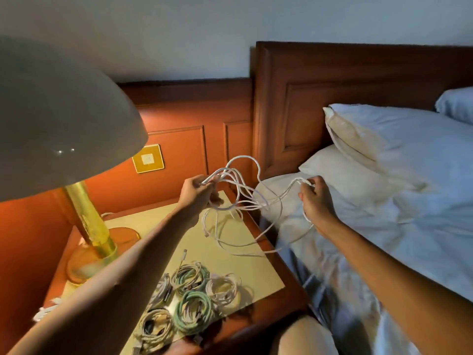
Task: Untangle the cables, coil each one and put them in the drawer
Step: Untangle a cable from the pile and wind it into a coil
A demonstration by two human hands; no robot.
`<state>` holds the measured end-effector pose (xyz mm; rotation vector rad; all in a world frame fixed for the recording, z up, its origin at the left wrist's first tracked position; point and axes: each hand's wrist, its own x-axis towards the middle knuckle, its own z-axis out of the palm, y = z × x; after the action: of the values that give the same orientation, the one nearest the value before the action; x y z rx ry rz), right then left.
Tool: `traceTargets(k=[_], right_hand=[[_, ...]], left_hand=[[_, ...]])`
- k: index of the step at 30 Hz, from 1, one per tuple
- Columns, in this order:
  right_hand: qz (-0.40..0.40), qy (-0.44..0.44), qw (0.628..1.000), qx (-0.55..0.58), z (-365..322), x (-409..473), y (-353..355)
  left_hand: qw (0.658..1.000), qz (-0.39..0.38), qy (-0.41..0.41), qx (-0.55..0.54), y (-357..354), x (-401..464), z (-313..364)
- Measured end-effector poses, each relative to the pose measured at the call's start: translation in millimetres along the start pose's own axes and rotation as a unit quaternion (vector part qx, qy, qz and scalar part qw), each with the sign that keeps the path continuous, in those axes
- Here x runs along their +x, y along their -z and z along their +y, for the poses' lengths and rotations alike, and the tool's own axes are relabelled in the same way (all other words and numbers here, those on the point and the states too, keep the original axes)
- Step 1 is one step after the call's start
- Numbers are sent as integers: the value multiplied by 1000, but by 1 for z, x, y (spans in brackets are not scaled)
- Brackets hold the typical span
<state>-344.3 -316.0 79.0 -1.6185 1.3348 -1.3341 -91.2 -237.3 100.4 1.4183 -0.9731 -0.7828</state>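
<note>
The left hand [198, 192] grips a bunch of white cable [240, 201] loops while the right hand [316, 198] pinches 1 strand, pulling sideways to tease it apart (probably). Finished coils [189, 301] wait on the nightstand [256, 267] below.

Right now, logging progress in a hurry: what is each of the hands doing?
Left hand: closed, gripping a bunch of the tangled white cable.
Right hand: closed, pinching a loop of the same white cable.

Lamp [84, 221] blocks bench [245, 267] left; coils [189, 298] crowd near edge; centre strip bare under hanging cable [240, 201].
</note>
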Motion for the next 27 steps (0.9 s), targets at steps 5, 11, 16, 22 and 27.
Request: traceTargets(k=[5,11,16,22,27], right_hand=[[42,98,994,-8,-48,-34,22],[68,184,980,18,-86,-77,44],[59,255,965,24,-119,-105,72],[25,272,960,69,-150,-135,102],[-62,264,957,102,-155,-180,117]], left_hand=[[994,-90,25,-60,-8,-44,45],[977,-180,-23,-110,-17,-103,94],[961,-238,-62,-124,-26,-144,133],[950,-265,-111,-119,-28,-189,167],[947,-282,-133,-77,-8,-239,164]])
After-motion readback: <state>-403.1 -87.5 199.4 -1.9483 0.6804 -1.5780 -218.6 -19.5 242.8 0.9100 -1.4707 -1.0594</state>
